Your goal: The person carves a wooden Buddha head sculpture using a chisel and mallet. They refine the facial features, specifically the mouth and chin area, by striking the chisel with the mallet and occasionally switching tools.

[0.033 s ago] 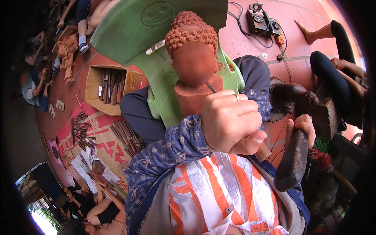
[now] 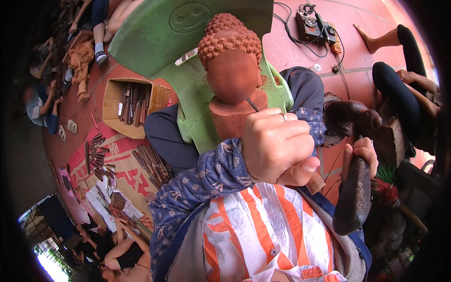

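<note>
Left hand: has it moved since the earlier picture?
No. Judged against the green chair, the left hand, shut on the chisel, has not shifted.

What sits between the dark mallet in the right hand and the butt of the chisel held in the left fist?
Nothing visible. The right hand grips the dark wooden mallet just right of the left hand, which is closed around the chisel. The chisel's tip meets the red-brown carved head. Its butt end shows below the fist, uncovered.

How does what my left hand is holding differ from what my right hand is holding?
The left hand fists a thin metal chisel, its tip at the neck of the carved wooden head. The right hand grips a thick, dark wooden mallet, held off to the side, away from the carving. Both are hand carving tools.
</note>
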`<state>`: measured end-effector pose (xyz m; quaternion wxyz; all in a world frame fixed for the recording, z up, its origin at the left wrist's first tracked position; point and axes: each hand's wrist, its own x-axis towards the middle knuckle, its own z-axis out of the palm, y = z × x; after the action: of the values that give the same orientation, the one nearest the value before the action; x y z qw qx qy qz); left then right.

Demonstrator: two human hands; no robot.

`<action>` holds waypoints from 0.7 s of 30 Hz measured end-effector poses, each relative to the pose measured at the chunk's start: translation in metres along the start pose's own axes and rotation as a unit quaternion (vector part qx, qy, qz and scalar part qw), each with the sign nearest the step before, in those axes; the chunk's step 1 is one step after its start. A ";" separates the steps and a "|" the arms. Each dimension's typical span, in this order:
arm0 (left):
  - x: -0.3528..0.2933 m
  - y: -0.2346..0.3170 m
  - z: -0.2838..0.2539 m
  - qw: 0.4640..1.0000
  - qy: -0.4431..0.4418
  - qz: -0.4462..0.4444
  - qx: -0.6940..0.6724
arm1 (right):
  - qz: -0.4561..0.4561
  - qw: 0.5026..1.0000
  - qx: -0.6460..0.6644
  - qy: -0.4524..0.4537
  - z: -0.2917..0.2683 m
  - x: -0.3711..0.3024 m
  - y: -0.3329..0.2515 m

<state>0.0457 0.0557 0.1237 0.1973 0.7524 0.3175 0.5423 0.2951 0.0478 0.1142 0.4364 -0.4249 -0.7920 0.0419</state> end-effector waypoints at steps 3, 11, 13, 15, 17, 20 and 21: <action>0.002 0.000 0.003 1.000 0.000 -0.002 0.010 | 0.008 0.999 -0.035 -0.014 -0.003 0.000 0.001; -0.002 0.004 0.008 0.999 0.003 0.045 0.026 | 0.036 0.999 -0.004 0.014 0.004 -0.007 0.003; -0.007 0.020 0.006 0.993 -0.026 0.107 0.050 | 0.036 0.998 0.035 0.023 0.003 -0.008 0.003; -0.008 0.014 0.013 0.995 -0.010 0.096 0.028 | 0.015 0.998 0.053 0.012 0.004 -0.007 0.003; -0.010 0.008 0.018 0.998 0.009 0.068 0.013 | -0.016 0.995 0.093 0.006 0.007 -0.008 0.004; -0.010 0.009 0.023 0.998 0.016 0.060 0.005 | -0.050 0.998 0.024 -0.003 0.008 -0.008 0.003; -0.010 0.008 0.022 0.998 0.017 0.058 0.005 | -0.055 0.998 0.009 -0.008 0.008 -0.007 0.003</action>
<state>0.0662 0.0440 0.1147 0.1562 0.7614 0.2792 0.5638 0.2930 0.0466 0.1034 0.4355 -0.3759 -0.8174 0.0285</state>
